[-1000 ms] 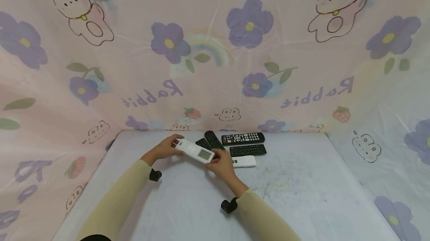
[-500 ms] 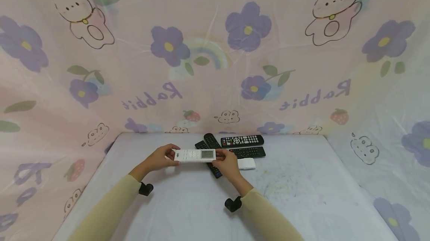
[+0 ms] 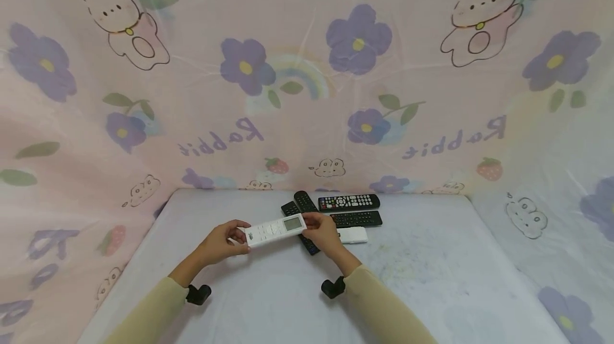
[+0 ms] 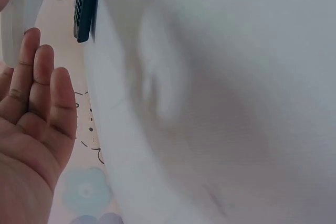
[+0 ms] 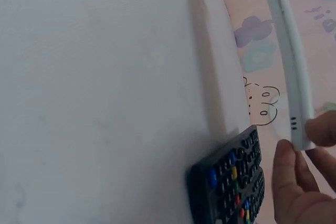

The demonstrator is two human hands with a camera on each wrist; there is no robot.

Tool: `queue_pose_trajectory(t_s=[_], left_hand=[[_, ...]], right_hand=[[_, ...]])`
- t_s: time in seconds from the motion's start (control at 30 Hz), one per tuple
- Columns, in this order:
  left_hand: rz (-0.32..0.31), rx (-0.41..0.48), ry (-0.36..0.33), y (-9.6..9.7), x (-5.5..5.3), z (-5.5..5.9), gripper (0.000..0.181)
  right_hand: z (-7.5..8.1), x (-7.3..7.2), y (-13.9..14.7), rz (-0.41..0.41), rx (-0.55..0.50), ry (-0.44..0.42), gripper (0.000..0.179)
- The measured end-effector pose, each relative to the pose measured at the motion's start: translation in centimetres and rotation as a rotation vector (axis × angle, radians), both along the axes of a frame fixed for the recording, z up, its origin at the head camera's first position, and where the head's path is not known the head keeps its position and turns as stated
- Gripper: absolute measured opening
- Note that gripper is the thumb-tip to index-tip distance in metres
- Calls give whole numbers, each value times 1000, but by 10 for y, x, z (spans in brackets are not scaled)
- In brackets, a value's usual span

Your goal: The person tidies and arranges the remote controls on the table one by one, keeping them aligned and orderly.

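We see the white remote (image 3: 275,230) held clear of the surface (image 3: 422,264), between a person's two hands. The left hand (image 3: 221,242) pinches its left end between thumb and fingers, and in the left wrist view we see the other fingers of that hand lying nearly straight, palm in sight. The right hand (image 3: 326,234) pinches the opposite end, the one with the grey screen (image 3: 292,223). From the head view, the white remote slants, its screen end farther from the person, its buttons facing up to us. In the right wrist view we see it edge-on, with three small dark slots (image 5: 294,123) near the right hand's fingertips.

Behind the right hand, we find a slim remote (image 3: 305,201) lying aslant, with a long remote (image 3: 309,245) running under our view of the white remote, so its middle is hidden. To their right lie a button-filled remote (image 3: 348,202), nearest the cloth, then a plain black remote (image 3: 357,220), then a spare white remote (image 3: 354,235), partly covered by the right hand.

We see pale sleeves (image 3: 388,306) on both arms and a black mount (image 3: 332,287) at each wrist. Beyond the surface hangs the cloth (image 3: 307,109), printed with rabbits, purple flowers and strawberries.
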State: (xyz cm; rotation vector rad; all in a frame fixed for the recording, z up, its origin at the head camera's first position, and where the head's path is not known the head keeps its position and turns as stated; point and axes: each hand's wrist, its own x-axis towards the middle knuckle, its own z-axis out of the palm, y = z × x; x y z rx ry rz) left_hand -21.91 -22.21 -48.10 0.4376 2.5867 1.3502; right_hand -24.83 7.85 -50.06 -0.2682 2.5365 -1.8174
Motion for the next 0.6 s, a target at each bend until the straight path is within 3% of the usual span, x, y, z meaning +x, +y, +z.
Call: queue_pose_trajectory(t_s=[0.27,0.33,0.4,0.6], left_hand=[[-3,33,5,-4,25,-11,59],[12,47,4,-4,32,-14,58],[29,64,-7,-2,42,-10,55],[82,94,-26,-5,53,-25,49]], right_hand=[[-4,-7,-7,110,42,-24,40],[-4,-8,-10,149,65,-23,41],[-3,-8,-13,186,88,-14,43],[0,-10,-24,217,163,16,46]])
